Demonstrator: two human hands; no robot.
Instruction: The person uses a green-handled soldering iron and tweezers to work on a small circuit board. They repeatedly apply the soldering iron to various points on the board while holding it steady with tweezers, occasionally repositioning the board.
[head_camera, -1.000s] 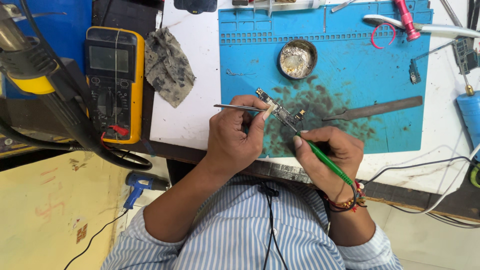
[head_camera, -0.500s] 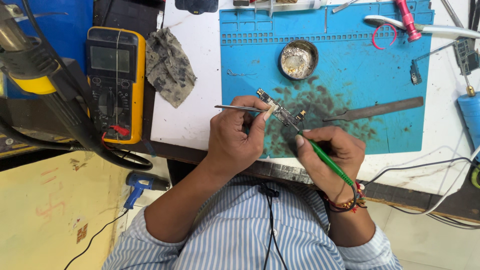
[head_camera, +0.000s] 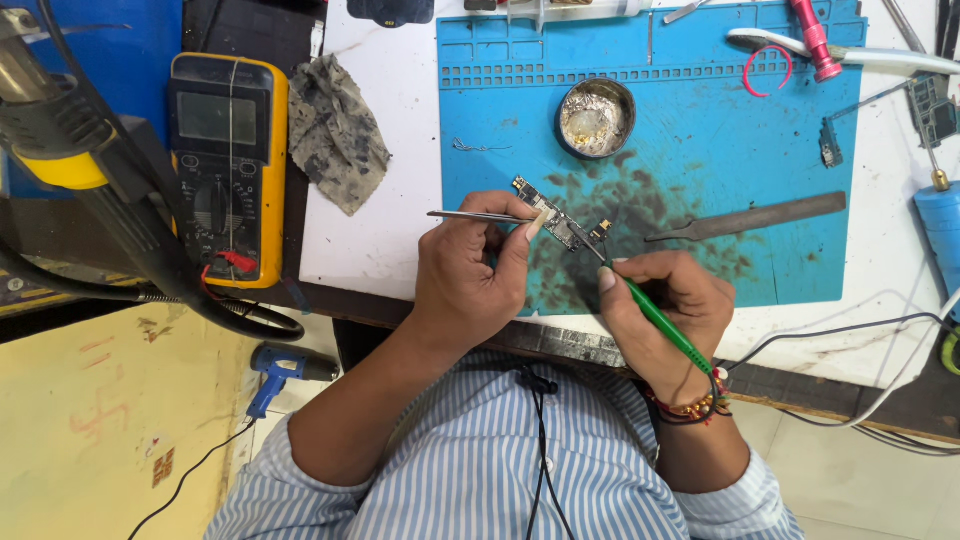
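Note:
A small circuit board (head_camera: 553, 217) lies on the stained blue work mat (head_camera: 700, 130) near its front edge. My left hand (head_camera: 470, 270) grips thin metal tweezers (head_camera: 468, 215) and presses a fingertip on the board's left end. My right hand (head_camera: 665, 310) holds a green-handled soldering iron (head_camera: 660, 318) like a pen. Its tip touches the board's right end.
A round tin of flux (head_camera: 595, 117) sits behind the board, a flat metal pry tool (head_camera: 745, 216) to its right. A yellow multimeter (head_camera: 225, 165) and a grey rag (head_camera: 335, 130) lie left. Pink-handled tool (head_camera: 812, 40), small board parts (head_camera: 932, 105) and cables (head_camera: 880, 350) fill the right side.

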